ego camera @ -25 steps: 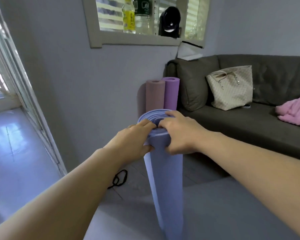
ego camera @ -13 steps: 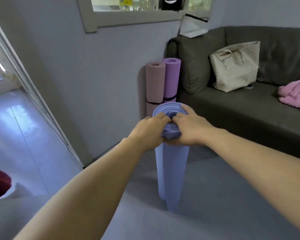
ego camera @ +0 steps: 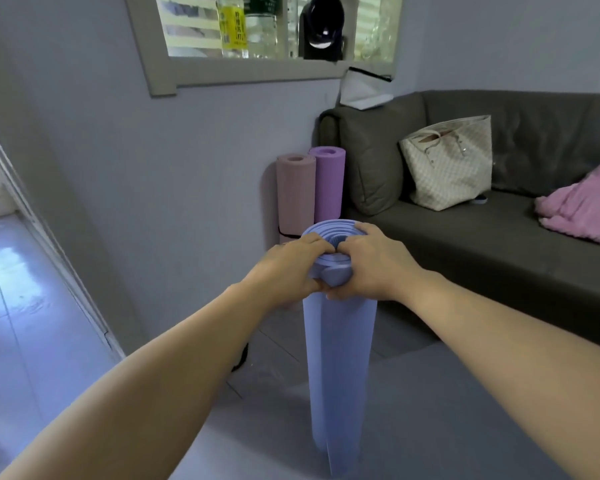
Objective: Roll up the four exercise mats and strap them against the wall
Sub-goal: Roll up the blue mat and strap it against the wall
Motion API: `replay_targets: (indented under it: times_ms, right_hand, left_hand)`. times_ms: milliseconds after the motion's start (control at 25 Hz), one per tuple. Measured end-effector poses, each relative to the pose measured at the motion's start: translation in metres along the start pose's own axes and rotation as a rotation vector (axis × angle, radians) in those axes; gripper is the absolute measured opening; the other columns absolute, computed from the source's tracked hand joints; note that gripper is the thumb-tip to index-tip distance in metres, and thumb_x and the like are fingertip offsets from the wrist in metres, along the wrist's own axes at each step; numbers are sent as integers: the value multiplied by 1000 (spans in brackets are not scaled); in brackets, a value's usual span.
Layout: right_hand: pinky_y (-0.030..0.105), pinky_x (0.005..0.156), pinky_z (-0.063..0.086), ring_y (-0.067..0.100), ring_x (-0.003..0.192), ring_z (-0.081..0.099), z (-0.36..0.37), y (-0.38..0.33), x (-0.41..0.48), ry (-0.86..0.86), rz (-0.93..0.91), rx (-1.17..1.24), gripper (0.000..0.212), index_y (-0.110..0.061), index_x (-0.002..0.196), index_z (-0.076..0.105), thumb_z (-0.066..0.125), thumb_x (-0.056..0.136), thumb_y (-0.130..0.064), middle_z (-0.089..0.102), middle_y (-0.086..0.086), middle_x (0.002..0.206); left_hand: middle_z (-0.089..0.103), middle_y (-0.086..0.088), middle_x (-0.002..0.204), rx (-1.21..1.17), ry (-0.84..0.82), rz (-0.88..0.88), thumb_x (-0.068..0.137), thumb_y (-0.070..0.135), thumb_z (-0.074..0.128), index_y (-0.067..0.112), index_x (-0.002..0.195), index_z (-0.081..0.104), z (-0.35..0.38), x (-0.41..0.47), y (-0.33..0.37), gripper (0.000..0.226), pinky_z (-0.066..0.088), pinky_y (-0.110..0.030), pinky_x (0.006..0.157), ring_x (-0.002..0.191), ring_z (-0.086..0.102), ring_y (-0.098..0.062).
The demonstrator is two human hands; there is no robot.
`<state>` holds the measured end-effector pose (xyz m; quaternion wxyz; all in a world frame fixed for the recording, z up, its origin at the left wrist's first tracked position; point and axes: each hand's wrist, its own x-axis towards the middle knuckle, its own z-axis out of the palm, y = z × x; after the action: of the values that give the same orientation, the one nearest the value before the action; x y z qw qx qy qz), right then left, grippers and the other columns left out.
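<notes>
A rolled lilac-blue mat stands upright on the floor in front of me. My left hand grips its top rim from the left, fingers curled into the coil. My right hand grips the rim from the right, thumb under the loose inner end. Behind it, a rolled pink mat and a rolled purple mat stand against the wall beside the sofa; a black strap crosses the pink mat low down. Another grey mat lies flat on the floor under the upright roll.
A dark grey sofa fills the right side, with a checked tote bag and a pink cloth on it. A black loop lies on the floor by the wall. A glass door frame runs down the left.
The view dipped and then rose again. Both hands stayed on the top of the upright roll, with only small shifts of the fingers on the rim.
</notes>
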<state>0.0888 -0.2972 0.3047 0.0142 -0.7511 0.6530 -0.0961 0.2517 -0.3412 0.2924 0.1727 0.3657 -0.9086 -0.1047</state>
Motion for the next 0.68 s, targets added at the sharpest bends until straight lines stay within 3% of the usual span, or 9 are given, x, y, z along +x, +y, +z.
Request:
replay_targets:
  times_ms: [120, 240, 320, 400, 560, 680]
  right_hand:
    - [31, 75, 43, 19, 133, 35, -7, 3, 73, -111, -55, -181, 49, -28, 99, 61, 73, 64, -60, 63, -9, 108]
    - [32, 69, 46, 18, 97, 55, -1, -10, 147, -334, -162, -322, 43, -28, 84, 58, 73, 63, -64, 59, -8, 80]
    - [32, 66, 48, 14, 76, 57, 34, -22, 191, -495, -240, -379, 52, -26, 86, 61, 73, 60, -69, 59, -9, 74]
    - [31, 68, 50, 15, 76, 61, 83, -25, 209, -609, -295, -390, 61, -26, 98, 66, 71, 58, -72, 66, -6, 83]
    - [27, 66, 43, 18, 78, 59, 167, -29, 205, -748, -304, -296, 35, -24, 87, 61, 68, 69, -54, 62, -3, 86]
    - [27, 64, 43, 16, 75, 57, 213, -34, 226, -786, -322, -310, 34, -24, 86, 62, 70, 69, -52, 61, -4, 83]
  left_hand:
    - [56, 12, 104, -106, -4, -28, 75, 32, 74, 27, 108, 58, -9, 39, -50, 38, 44, -32, 76, 90, 54, -12]
    - [58, 15, 92, -351, -21, -162, 73, 27, 79, 25, 106, 61, 5, 60, -104, 38, 44, -17, 67, 79, 56, -5]
    - [60, 14, 95, -476, -89, -285, 75, 24, 78, 19, 112, 62, 37, 60, -143, 40, 42, -6, 61, 77, 55, -2]
    - [67, 3, 101, -559, -154, -381, 76, 21, 78, 13, 111, 63, 78, 50, -172, 38, 40, -6, 57, 80, 57, -6]
    - [66, -3, 112, -677, -260, -508, 74, 26, 78, 13, 117, 62, 145, 19, -204, 47, 42, -14, 65, 90, 57, -8]
    - [50, 1, 125, -711, -229, -523, 78, 27, 77, 15, 126, 53, 182, 3, -238, 55, 36, 0, 69, 102, 53, -9]
